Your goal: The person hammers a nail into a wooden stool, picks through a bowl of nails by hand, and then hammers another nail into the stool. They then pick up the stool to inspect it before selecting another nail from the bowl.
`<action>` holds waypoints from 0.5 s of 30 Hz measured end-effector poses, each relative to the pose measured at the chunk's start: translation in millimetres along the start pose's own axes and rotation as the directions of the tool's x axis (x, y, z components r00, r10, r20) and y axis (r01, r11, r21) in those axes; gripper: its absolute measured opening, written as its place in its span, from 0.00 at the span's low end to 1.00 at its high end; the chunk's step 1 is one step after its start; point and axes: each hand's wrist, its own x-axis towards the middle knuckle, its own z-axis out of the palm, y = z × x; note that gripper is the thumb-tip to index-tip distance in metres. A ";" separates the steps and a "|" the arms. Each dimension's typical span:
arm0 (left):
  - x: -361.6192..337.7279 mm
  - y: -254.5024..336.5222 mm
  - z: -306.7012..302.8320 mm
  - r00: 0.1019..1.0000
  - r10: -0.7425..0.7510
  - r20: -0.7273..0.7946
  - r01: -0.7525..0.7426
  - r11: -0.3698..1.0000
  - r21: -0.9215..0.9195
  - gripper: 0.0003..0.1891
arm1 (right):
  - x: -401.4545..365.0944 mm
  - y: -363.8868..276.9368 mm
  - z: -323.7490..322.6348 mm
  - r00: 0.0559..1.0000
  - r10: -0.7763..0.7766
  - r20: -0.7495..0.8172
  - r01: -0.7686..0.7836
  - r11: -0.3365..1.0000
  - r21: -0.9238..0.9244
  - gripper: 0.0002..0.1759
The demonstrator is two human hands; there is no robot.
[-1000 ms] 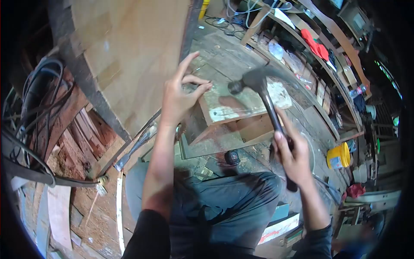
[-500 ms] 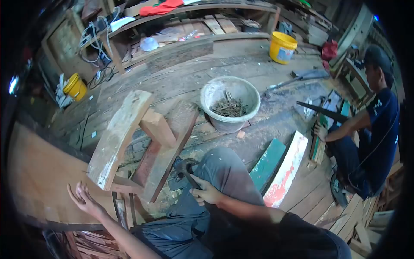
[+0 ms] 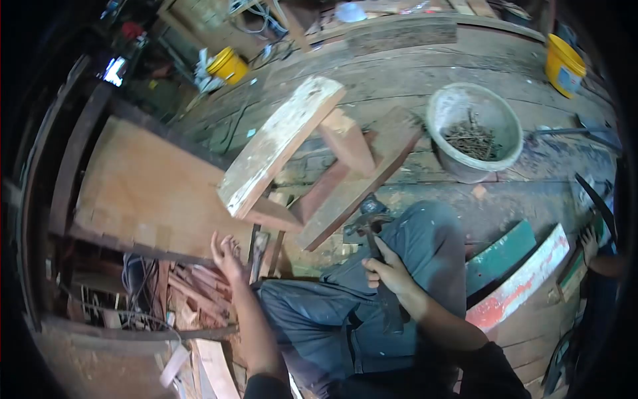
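My right hand [image 3: 391,269] is wrapped around the handle of a claw hammer [image 3: 369,223], its head up beside my raised knee. My left hand [image 3: 228,256] is empty, with loosely bent fingers apart, near the lower end of a wooden frame. Upright tool handles [image 3: 260,251] stand just right of that hand; their kind is hard to make out. The wooden frame [image 3: 282,143], made of thick boards joined by short crosspieces, rests on the floor in front of me. Neither hand touches it.
A whitish bucket [image 3: 473,169] of nails stands on the plank floor. Green [image 3: 500,256] and red-white boards [image 3: 522,282] lie to the right. A brown panel [image 3: 149,193] is at left, above wood scraps [image 3: 199,289]. A co-worker's hand [image 3: 589,246] shows at the right edge.
The view has turned left, so the frame and bucket sit farther right, and the co-worker is mostly out of sight. My left hand has come closer to the tool handles; the right keeps the hammer.
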 end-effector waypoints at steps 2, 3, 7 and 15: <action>-3.0 -1.7 4.2 0.999 -0.012 0.046 0.009 0.999 0.049 0.24 | -1.8 -2.4 1.0 0.999 0.032 0.007 -0.032 0.999 0.020 0.53; -4.0 -1.4 8.0 0.999 -0.015 0.047 0.010 0.996 0.086 0.24 | -2.8 -3.8 1.4 0.999 0.043 -0.010 -0.042 0.998 0.044 0.53; 0.3 -9.3 6.7 0.994 -0.004 0.106 -0.009 0.991 0.130 0.25 | -6.5 -0.5 2.0 0.996 0.083 -0.033 -0.082 0.995 0.049 0.53; -11.5 6.4 22.5 0.995 -0.078 0.057 0.074 0.994 0.076 0.27 | -8.8 0.3 4.8 0.995 0.025 -0.097 -0.032 0.997 -0.075 0.50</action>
